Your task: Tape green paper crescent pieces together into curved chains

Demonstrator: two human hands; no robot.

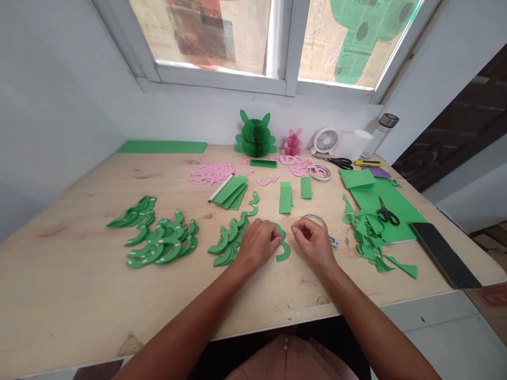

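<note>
Near the middle of the table my left hand (pixel 259 240) is closed, thumb and fingertips at the edge of a wavy green paper cutout (pixel 283 253). To its right, my right hand (pixel 316 241) has its fingertips pressed together in a pinch; anything between them is too small to make out. A roll of tape (pixel 321 220) lies partly behind the right hand, with a small light-blue object (pixel 334 241) beside it. Partly under my left hand spreads a pile of green curved cutouts (pixel 227 243), some bearing white strips.
More green cutouts (pixel 164 243) lie at left. Pink cutouts (pixel 212 173), folded green papers (pixel 232 192) and a green honeycomb paper figure (pixel 255 136) are farther back. At right are green scraps (pixel 368 237), black scissors (pixel 387 212), a phone (pixel 443 253) and a small fan (pixel 325 140).
</note>
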